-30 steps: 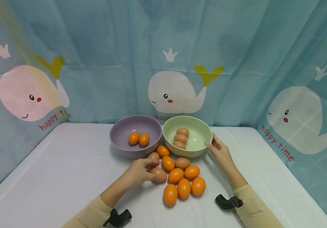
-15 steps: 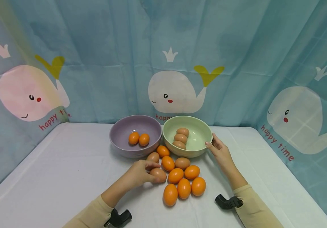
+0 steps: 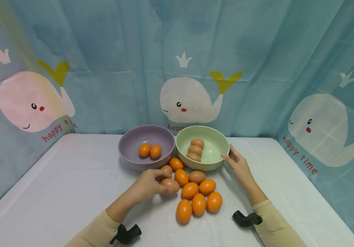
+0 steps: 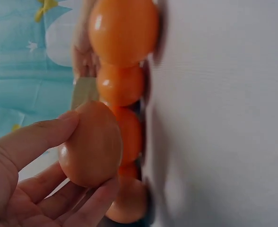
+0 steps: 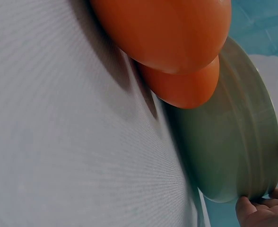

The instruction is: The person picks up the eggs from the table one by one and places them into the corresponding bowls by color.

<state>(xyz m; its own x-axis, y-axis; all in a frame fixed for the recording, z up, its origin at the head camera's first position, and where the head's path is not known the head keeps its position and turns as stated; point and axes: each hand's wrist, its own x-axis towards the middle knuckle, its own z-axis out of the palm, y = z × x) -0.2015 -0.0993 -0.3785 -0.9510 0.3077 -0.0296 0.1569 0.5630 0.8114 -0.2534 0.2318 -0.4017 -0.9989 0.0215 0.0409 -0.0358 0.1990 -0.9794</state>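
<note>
My left hand (image 3: 149,185) pinches a brown egg (image 4: 94,146) between thumb and fingers, just above the white table in front of the bowls. Another brown egg (image 3: 166,169) lies behind it, partly covered by the fingers. My right hand (image 3: 238,165) grips the right side of the green bowl (image 3: 215,147), thumb at the rim and fingers round the outside wall. Inside that bowl, three brown eggs (image 3: 195,150) lie in a row. To its left stands the purple bowl (image 3: 130,151) with two orange eggs (image 3: 155,151) in it.
Several orange eggs (image 3: 199,204) lie clustered on the white table (image 3: 72,192) before the bowls, with a brown egg (image 3: 197,177) among them. Behind the table hangs a blue curtain (image 3: 118,96) printed with whales.
My left hand has closed on the brown egg and raised it slightly, up and to the left. The right hand keeps its place on the green bowl.
</note>
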